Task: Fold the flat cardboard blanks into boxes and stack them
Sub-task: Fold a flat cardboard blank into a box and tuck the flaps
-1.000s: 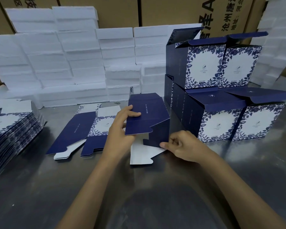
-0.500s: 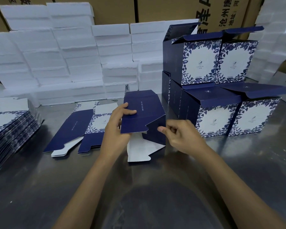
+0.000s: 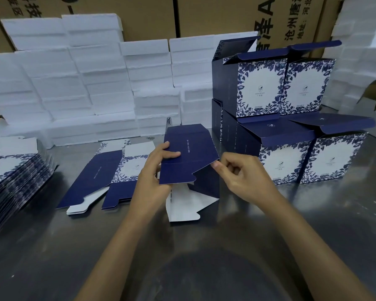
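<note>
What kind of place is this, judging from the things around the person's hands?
Probably a packing workshop or warehouse. A stack of flat blanks lies on the metal table, folded blue boxes are stacked on the right, and white foam blocks stand before large brown cartons.

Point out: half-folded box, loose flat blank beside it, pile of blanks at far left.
half-folded box (image 3: pixel 189 148): head view, navy top panel.
loose flat blank (image 3: pixel 96 177): head view, navy panel.
pile of blanks (image 3: pixel 11 170): head view, top sheet.
</note>
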`<action>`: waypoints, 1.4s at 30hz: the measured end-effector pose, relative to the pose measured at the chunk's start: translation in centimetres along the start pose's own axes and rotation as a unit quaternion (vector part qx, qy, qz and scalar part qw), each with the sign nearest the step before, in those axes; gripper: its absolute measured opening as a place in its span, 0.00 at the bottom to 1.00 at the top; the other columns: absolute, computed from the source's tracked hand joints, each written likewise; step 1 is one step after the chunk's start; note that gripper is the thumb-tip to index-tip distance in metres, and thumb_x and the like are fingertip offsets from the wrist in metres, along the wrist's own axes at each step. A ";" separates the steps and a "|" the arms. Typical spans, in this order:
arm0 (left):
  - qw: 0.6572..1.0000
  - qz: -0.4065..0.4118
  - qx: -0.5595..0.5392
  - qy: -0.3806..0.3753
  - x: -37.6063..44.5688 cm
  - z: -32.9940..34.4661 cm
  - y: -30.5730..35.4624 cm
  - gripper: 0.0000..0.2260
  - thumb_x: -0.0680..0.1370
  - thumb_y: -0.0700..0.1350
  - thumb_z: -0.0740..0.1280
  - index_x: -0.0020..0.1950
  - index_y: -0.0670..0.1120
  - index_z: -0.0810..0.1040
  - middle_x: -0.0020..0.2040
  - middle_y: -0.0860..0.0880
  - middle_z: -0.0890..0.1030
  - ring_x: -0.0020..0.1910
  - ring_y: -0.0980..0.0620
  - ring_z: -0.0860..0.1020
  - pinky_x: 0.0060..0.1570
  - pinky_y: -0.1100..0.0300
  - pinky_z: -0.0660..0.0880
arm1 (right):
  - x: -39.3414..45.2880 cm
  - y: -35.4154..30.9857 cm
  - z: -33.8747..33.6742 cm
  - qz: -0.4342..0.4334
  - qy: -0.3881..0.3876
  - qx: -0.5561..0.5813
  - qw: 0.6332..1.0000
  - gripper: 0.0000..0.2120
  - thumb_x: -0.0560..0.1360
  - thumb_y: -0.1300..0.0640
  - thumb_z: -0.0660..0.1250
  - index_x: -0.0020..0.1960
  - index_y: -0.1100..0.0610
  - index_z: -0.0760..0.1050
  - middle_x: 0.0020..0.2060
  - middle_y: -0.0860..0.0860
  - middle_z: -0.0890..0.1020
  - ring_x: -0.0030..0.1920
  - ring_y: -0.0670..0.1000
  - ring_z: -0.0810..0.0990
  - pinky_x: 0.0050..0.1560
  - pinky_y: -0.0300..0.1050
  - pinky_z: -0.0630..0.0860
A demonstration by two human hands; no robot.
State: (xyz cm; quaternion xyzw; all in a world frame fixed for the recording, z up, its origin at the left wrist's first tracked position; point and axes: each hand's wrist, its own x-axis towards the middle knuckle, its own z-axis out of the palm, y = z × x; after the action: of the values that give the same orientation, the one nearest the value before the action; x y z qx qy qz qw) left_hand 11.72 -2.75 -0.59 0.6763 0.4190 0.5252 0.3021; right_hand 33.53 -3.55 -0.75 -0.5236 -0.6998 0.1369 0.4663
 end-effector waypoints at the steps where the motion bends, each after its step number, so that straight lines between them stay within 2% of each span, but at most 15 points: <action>1: 1.000 -0.003 0.001 -0.004 0.0 0.0 0.0 0.20 0.74 0.33 0.73 0.61 0.51 0.79 0.73 0.59 0.70 0.65 0.66 0.73 0.54 0.69 0.73 | -0.1 -0.1 -0.3 0.010 0.015 0.026 1.000 0.17 0.78 0.56 0.69 0.33 0.54 0.68 0.26 0.49 0.68 0.30 0.48 0.65 0.34 0.45 0.64; 3: 1.000 -0.010 0.005 -0.021 -0.1 0.0 -0.1 0.22 0.74 0.33 0.74 0.62 0.54 0.78 0.74 0.62 0.68 0.67 0.62 0.73 0.52 0.67 0.74 | -0.2 -0.6 -0.7 0.010 0.069 0.092 0.993 0.13 0.75 0.58 0.69 0.35 0.55 0.69 0.28 0.44 0.69 0.32 0.45 0.66 0.36 0.40 0.64; 5: 0.998 -0.007 0.008 -0.056 -0.2 0.0 -0.1 0.26 0.73 0.33 0.75 0.64 0.57 0.76 0.74 0.65 0.66 0.68 0.64 0.71 0.49 0.69 0.75 | -0.3 -1.8 -0.4 -0.010 0.108 0.105 0.988 0.07 0.74 0.53 0.68 0.40 0.54 0.73 0.36 0.42 0.74 0.40 0.46 0.72 0.43 0.38 0.67; 8: 0.992 -0.011 0.008 -0.125 -0.2 -0.5 0.0 0.31 0.70 0.39 0.78 0.67 0.62 0.73 0.75 0.70 0.60 0.68 0.67 0.69 0.50 0.70 0.75 | -0.5 -2.8 0.9 -0.029 0.058 0.054 0.996 0.13 0.73 0.47 0.72 0.56 0.50 0.79 0.60 0.41 0.77 0.65 0.45 0.70 0.66 0.41 0.66; 11: 0.977 -0.020 0.054 -0.203 0.1 -1.4 0.3 0.39 0.67 0.46 0.81 0.71 0.67 0.67 0.76 0.74 0.52 0.71 0.69 0.64 0.54 0.72 0.73 | -0.7 -2.5 1.4 -0.013 -0.007 0.041 0.999 0.17 0.74 0.51 0.76 0.61 0.47 0.79 0.70 0.39 0.71 0.74 0.41 0.61 0.76 0.50 0.59; 14: 0.968 -0.027 0.075 -0.237 0.1 -1.6 0.9 0.40 0.64 0.56 0.80 0.70 0.74 0.64 0.76 0.75 0.49 0.73 0.72 0.58 0.63 0.69 0.66 | -0.5 -1.8 1.3 -0.013 0.003 0.058 0.998 0.17 0.73 0.55 0.77 0.60 0.47 0.81 0.67 0.40 0.75 0.74 0.42 0.62 0.76 0.51 0.60; 16: 0.986 -0.015 0.055 -0.159 -0.2 -0.9 1.0 0.30 0.67 0.56 0.79 0.65 0.71 0.72 0.76 0.72 0.57 0.72 0.73 0.59 0.66 0.67 0.63 | -0.4 -1.7 1.5 -0.018 0.021 0.078 0.997 0.15 0.73 0.56 0.78 0.58 0.46 0.82 0.63 0.42 0.78 0.73 0.43 0.64 0.75 0.44 0.61; 18: 0.999 0.003 0.027 -0.044 -0.4 0.2 1.1 0.16 0.73 0.47 0.77 0.57 0.63 0.81 0.73 0.66 0.69 0.70 0.71 0.65 0.68 0.61 0.65 | -0.5 -1.8 1.7 -0.017 0.029 0.096 0.995 0.15 0.72 0.57 0.78 0.55 0.44 0.83 0.61 0.42 0.79 0.73 0.42 0.65 0.73 0.37 0.61; 21: 0.999 0.008 -0.009 0.029 -0.7 1.3 1.1 0.10 0.74 0.42 0.76 0.51 0.56 0.84 0.68 0.61 0.76 0.66 0.69 0.71 0.62 0.63 0.67 | -0.5 -1.9 1.9 -0.014 0.031 0.110 0.993 0.14 0.72 0.57 0.78 0.53 0.42 0.82 0.60 0.41 0.79 0.71 0.41 0.66 0.71 0.33 0.61; 25: 0.999 0.000 -0.020 0.042 -0.8 1.6 1.3 0.07 0.72 0.44 0.77 0.49 0.54 0.86 0.64 0.61 0.78 0.64 0.66 0.73 0.56 0.66 0.68 | -0.5 -1.9 2.0 -0.015 0.026 0.131 0.991 0.12 0.72 0.57 0.78 0.52 0.43 0.83 0.59 0.43 0.80 0.72 0.42 0.66 0.70 0.31 0.61; 30: 0.995 -0.002 -0.067 0.071 -0.9 2.3 1.5 0.05 0.73 0.38 0.76 0.45 0.47 0.87 0.56 0.55 0.83 0.60 0.58 0.79 0.62 0.49 0.75 | -0.3 -2.0 2.6 -0.010 0.061 0.140 0.988 0.10 0.71 0.60 0.78 0.48 0.48 0.85 0.53 0.44 0.82 0.69 0.45 0.69 0.68 0.31 0.63; 31: 0.996 -0.006 -0.068 0.063 -0.8 2.2 1.6 0.05 0.73 0.38 0.76 0.45 0.47 0.87 0.56 0.55 0.83 0.60 0.59 0.79 0.62 0.51 0.75 | -0.3 -2.0 2.4 -0.010 0.059 0.138 0.989 0.10 0.71 0.60 0.78 0.48 0.47 0.85 0.53 0.43 0.83 0.69 0.45 0.69 0.68 0.31 0.63; 34: 0.998 -0.016 -0.061 0.029 -0.6 1.2 1.7 0.07 0.73 0.39 0.76 0.48 0.50 0.87 0.58 0.57 0.83 0.61 0.63 0.78 0.55 0.69 0.73 | -0.3 -2.0 1.7 -0.006 0.026 0.139 0.990 0.12 0.72 0.59 0.77 0.52 0.46 0.85 0.59 0.41 0.82 0.70 0.43 0.68 0.70 0.32 0.62; 36: 0.999 -0.014 -0.038 0.017 -0.5 0.7 1.6 0.09 0.73 0.40 0.76 0.50 0.51 0.87 0.59 0.58 0.83 0.62 0.64 0.77 0.53 0.74 0.71 | -0.2 -1.8 1.4 0.000 0.018 0.153 0.988 0.11 0.73 0.61 0.77 0.53 0.48 0.86 0.61 0.41 0.81 0.70 0.44 0.70 0.69 0.31 0.63; 42: 0.997 -0.016 -0.056 0.050 -0.7 1.1 1.6 0.09 0.74 0.36 0.75 0.47 0.49 0.87 0.57 0.55 0.84 0.60 0.62 0.79 0.55 0.61 0.78 | -0.3 -2.2 1.6 0.001 0.033 0.147 0.989 0.09 0.73 0.62 0.77 0.50 0.51 0.86 0.57 0.43 0.84 0.70 0.44 0.70 0.69 0.32 0.63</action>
State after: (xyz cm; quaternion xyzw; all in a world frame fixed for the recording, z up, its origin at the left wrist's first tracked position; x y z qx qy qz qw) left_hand 13.16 -4.09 0.19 0.6243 0.4142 0.5761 0.3268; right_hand 30.92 -4.26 -0.32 -0.4543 -0.6556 0.2215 0.5610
